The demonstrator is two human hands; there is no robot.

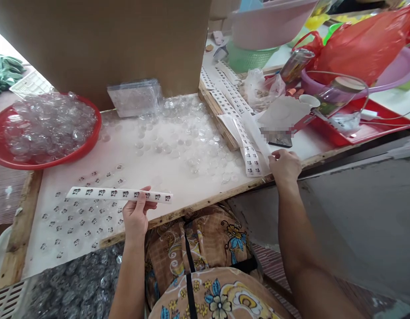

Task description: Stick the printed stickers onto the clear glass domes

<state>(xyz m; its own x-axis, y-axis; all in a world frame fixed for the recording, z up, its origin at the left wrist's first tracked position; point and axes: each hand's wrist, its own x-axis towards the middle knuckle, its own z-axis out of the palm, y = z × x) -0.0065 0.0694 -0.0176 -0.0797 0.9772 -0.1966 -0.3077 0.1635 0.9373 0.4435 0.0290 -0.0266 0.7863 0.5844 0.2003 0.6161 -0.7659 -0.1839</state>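
My left hand [137,215] is closed on a white sticker strip [117,193], pinching it near its right end, thumb on top. The strip carries a row of small black panda prints and is held over the near left of the white tabletop [132,168]. Below and behind it lie several clear discs [70,218] bearing the same print. My right hand [285,165] is at the table's front edge, its fingers pinched together beside white paper strips; what they hold, if anything, I cannot make out. More sticker strips [249,153] lie just left of it.
Plain clear discs [188,141] spread across the middle. A red basin [88,139] heaped with clear plastic pieces stands left, and a cardboard box [132,44] at the back. Wooden strips [191,204] edge the tabletop. A red tray [391,122] and a jar [338,95] are right.
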